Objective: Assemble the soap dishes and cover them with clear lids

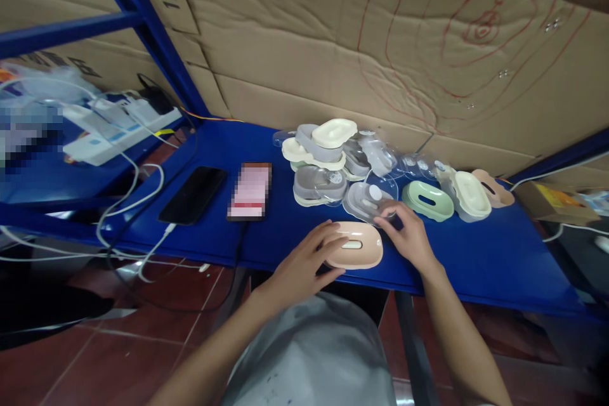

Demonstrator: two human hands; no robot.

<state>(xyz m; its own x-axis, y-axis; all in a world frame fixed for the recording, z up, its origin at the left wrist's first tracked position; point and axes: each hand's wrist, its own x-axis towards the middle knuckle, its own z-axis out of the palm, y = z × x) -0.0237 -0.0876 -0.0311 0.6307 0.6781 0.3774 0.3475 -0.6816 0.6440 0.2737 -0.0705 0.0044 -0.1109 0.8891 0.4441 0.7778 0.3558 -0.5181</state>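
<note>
A peach oval soap dish (360, 245) lies on the blue shelf (266, 235) near its front edge. My left hand (304, 263) grips the dish's left end, fingers curled over the rim. My right hand (406, 235) rests at the dish's right end, fingertips touching a clear plastic lid (368, 200) just behind it. Behind lies a heap of soap dishes and clear lids (323, 162), with a green dish (427, 200), a cream dish (469, 195) and a pink dish (495, 187) in a row to the right.
A black phone (193, 195) on a white cable and a second phone (250, 190) lie left of the dishes. White power strips (114, 127) and cables sit on the far left. Cardboard (380, 44) lines the back. Red floor tiles show below.
</note>
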